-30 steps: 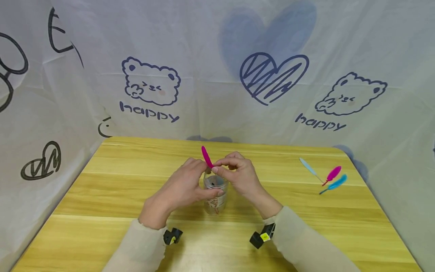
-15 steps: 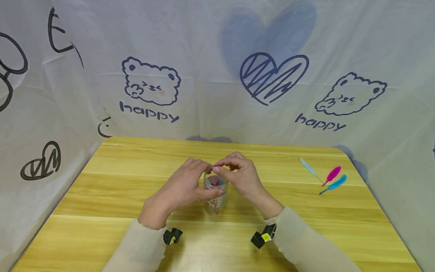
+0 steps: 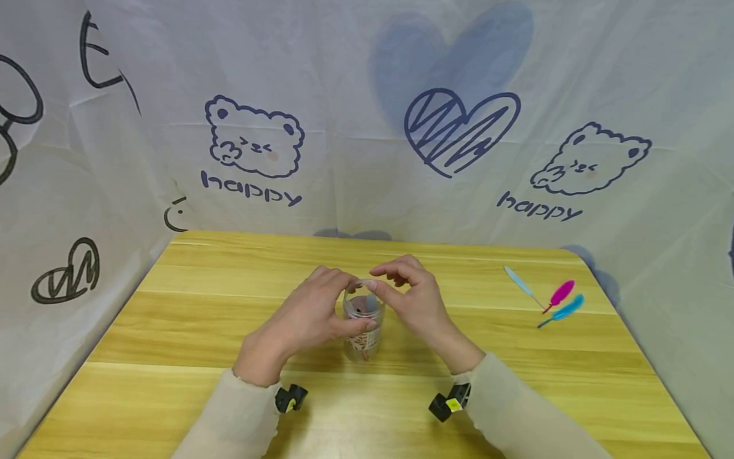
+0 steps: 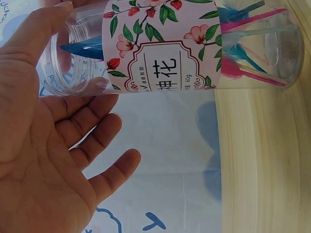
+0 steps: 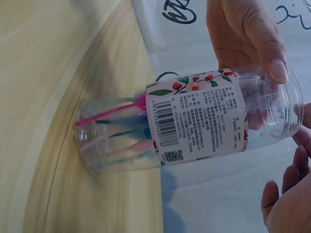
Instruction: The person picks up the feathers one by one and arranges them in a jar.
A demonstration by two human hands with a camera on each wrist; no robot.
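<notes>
A clear plastic jar [image 3: 364,341] with a pink floral label [image 4: 165,48] stands on the wooden table in front of me. My left hand [image 3: 309,312] grips it near its open mouth, thumb on the near side and fingers round the far side. Inside, several blue, pink and pale feathers stand with their quills [image 4: 262,77] down at the bottom; the label hides their middles. My right hand [image 3: 413,296] is at the right of the rim, fingers loosely bent with nothing between them and the thumb tip right at the rim.
On the right part of the table [image 3: 201,274] lie a pale blue feather [image 3: 518,281], a magenta feather [image 3: 562,293] and a blue feather [image 3: 566,308]. A white cloth [image 3: 355,172] with drawn bears and hearts hangs behind the table.
The magenta feather that my right hand pinched above the mouth has gone down into the jar. My right fingers have parted and shifted slightly right. My left hand keeps its place.
</notes>
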